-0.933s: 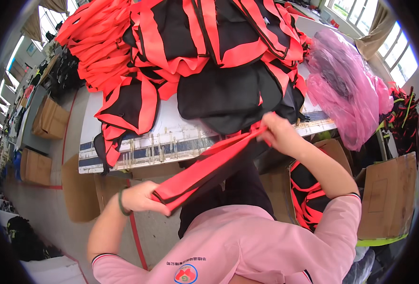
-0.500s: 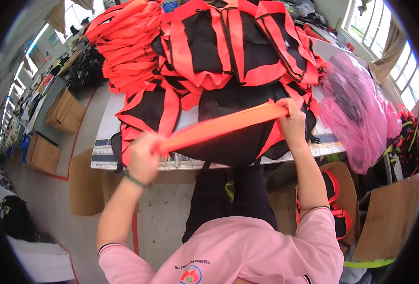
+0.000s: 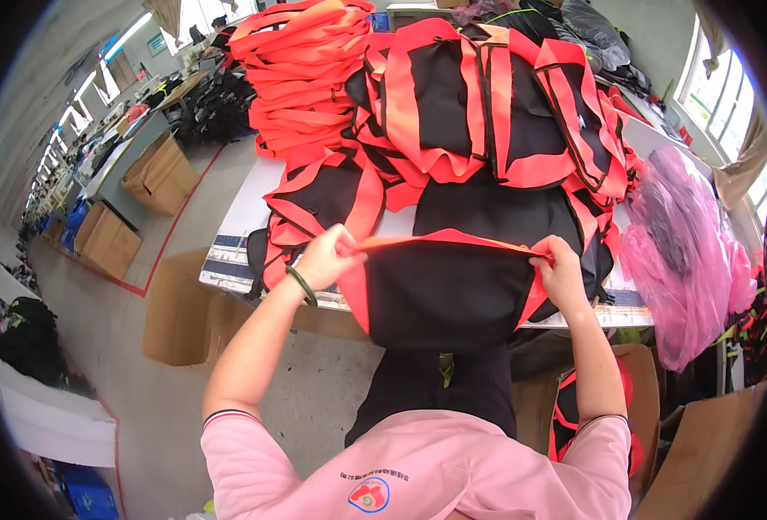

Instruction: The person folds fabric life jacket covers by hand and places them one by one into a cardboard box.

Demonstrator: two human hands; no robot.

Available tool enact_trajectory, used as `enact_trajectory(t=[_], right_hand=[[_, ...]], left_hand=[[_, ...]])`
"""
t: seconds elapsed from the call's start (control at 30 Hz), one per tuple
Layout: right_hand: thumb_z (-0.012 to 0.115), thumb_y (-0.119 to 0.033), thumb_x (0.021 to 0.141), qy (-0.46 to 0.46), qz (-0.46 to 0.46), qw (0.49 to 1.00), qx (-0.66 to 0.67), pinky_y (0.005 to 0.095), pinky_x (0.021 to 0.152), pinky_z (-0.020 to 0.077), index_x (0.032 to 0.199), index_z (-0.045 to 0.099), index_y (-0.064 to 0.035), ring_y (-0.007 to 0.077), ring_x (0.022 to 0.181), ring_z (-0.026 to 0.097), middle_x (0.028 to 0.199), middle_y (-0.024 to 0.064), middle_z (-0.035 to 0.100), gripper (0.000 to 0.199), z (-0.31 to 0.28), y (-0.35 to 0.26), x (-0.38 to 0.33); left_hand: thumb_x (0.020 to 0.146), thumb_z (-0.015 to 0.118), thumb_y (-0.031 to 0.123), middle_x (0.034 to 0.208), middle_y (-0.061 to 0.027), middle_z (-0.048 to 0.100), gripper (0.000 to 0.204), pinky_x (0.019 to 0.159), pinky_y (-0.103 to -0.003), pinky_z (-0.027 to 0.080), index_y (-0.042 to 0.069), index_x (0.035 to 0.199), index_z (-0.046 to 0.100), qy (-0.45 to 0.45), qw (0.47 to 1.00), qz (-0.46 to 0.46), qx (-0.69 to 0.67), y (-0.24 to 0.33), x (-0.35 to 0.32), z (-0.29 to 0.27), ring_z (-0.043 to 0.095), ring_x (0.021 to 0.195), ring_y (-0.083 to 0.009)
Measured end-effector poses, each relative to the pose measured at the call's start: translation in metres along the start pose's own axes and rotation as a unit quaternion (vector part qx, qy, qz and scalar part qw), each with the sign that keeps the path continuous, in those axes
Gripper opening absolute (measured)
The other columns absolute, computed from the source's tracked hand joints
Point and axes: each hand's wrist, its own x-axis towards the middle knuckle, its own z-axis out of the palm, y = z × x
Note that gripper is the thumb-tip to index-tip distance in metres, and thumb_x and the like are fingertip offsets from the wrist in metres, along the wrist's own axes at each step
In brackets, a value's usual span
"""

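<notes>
A black fabric piece with orange-red borders (image 3: 448,293) hangs stretched between my hands over the table's near edge. My left hand (image 3: 327,257), with a dark green bangle at the wrist, pinches its upper left corner. The upper right corner is in my right hand (image 3: 563,271), fingers closed on the border. Along the top, the orange-red edge is drawn almost straight, bulging up a little in the middle. Behind it on the table lie another black panel (image 3: 496,212) and a bordered black piece (image 3: 323,195).
Orange-red folded pieces (image 3: 305,82) form a tall stack at the back left. A heap of black-and-red pieces (image 3: 440,95) fills the table's back. A pink plastic bag (image 3: 682,260) hangs over the table's right end. Cardboard boxes (image 3: 106,243) stand on the floor.
The fabric piece has swung from a tilted, folded band to a level, hanging panel nearer my body. My left hand has risen, and my right hand has come lower.
</notes>
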Motion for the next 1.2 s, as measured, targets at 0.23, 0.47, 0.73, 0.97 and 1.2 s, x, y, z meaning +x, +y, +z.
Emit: enact_trajectory(t=[0.23, 0.47, 0.73, 0.97, 1.2], right_hand=[[0.073, 0.000, 0.068, -0.137, 0.150, 0.964, 0.171, 0.0238, 0.065, 0.0421, 0.098, 0.057, 0.0017, 0.0089, 0.070, 0.048, 0.072, -0.0002, 0.048, 0.034, 0.007, 0.027, -0.006], [0.071, -0.004, 0.068, -0.231, 0.125, 0.965, -0.022, 0.0368, 0.072, 0.0468, 0.088, 0.062, 0.0012, 0.0303, 0.080, 0.060, 0.083, 0.0170, 0.059, 0.023, 0.046, 0.041, -0.032], [0.059, 0.005, 0.075, -0.152, 0.107, 0.980, 0.074, 0.0298, 0.064, 0.0447, 0.078, 0.053, 0.0012, 0.0168, 0.067, 0.055, 0.070, 0.0098, 0.055, 0.008, 0.048, 0.044, -0.045], [0.053, 0.015, 0.071, -0.161, 0.109, 0.978, 0.083, 0.0271, 0.061, 0.0429, 0.084, 0.045, -0.0014, 0.0142, 0.063, 0.051, 0.065, 0.0070, 0.048, 0.022, 0.063, 0.012, -0.049], [0.040, 0.017, 0.063, 0.021, -0.024, 0.999, -0.023, 0.0287, 0.080, 0.0443, 0.095, 0.052, 0.0051, 0.0235, 0.081, 0.057, 0.083, 0.0138, 0.056, 0.036, 0.001, 0.036, -0.028]], left_hand=[[0.070, 0.074, 0.002, 0.074, 0.0028, 0.042, 0.034, 0.057, -0.024, 0.040, 0.007, 0.091, 0.048, 0.021, 0.999, -0.014, 0.023, -0.043, -0.013, 0.030, 0.042, 0.064, -0.0055], [0.067, 0.077, 0.013, 0.070, -0.0077, 0.054, 0.033, 0.063, -0.033, 0.046, 0.006, 0.081, 0.048, 0.134, 0.980, -0.049, 0.139, -0.067, -0.007, 0.050, 0.055, 0.067, -0.0220], [0.067, 0.079, 0.038, 0.102, -0.0176, 0.063, 0.057, 0.086, -0.036, 0.046, 0.000, 0.105, 0.059, 0.010, 0.991, -0.120, 0.052, -0.098, -0.007, 0.060, 0.060, 0.097, -0.0276], [0.072, 0.068, 0.015, 0.093, -0.0208, 0.063, 0.030, 0.075, -0.045, 0.048, 0.006, 0.100, 0.060, 0.167, 0.965, -0.105, 0.175, -0.106, -0.032, 0.059, 0.060, 0.090, -0.0373], [0.078, 0.055, 0.010, 0.086, -0.0214, 0.062, 0.017, 0.069, -0.049, 0.045, 0.007, 0.094, 0.057, 0.189, 0.970, -0.038, 0.150, -0.077, -0.032, 0.059, 0.059, 0.085, -0.0401]])
